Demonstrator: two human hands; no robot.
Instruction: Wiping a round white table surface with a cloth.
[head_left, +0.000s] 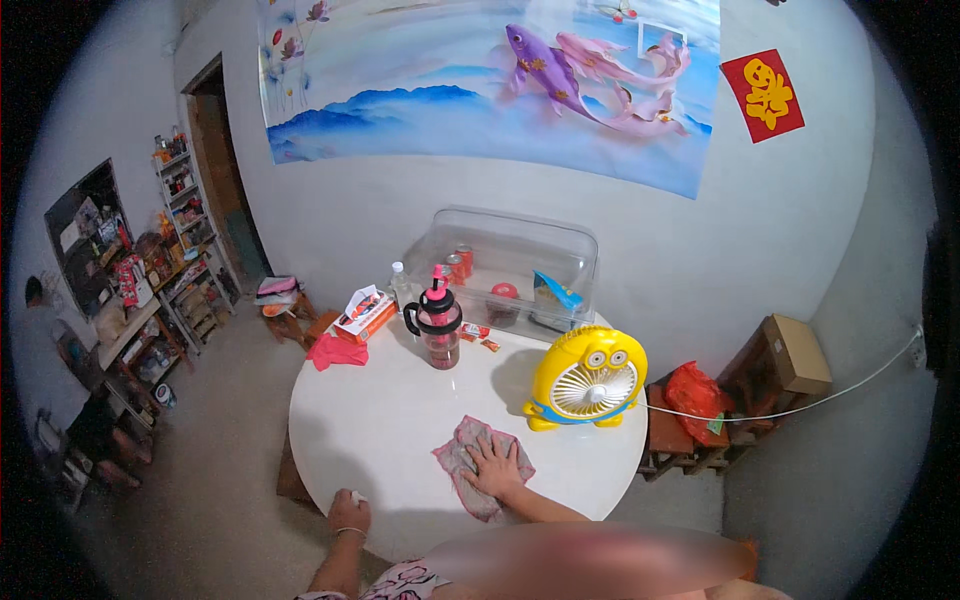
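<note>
On the white round table (400,455), a thin greyish cloth with a pink edge (463,437) lies spread out. My right hand (494,468) rests flat on the cloth, fingers apart, pressing it to the tabletop. At the table's near left edge my left hand (350,511) is closed, and a small whitish bit shows at its fingers, too small to name. Nearest to my right hand stands a yellow cartoon-shaped fan (590,380). Beyond the cloth is a clear jug with a black handle and pink top (440,335).
A clear plastic bin (450,225) with red cans stands at the back. Left of the jug are a clear bottle (402,285), tissue box (365,315) and pink cloth (337,351). The fan's white cable (770,415) runs to the right wall. Another person (65,370) is at far left.
</note>
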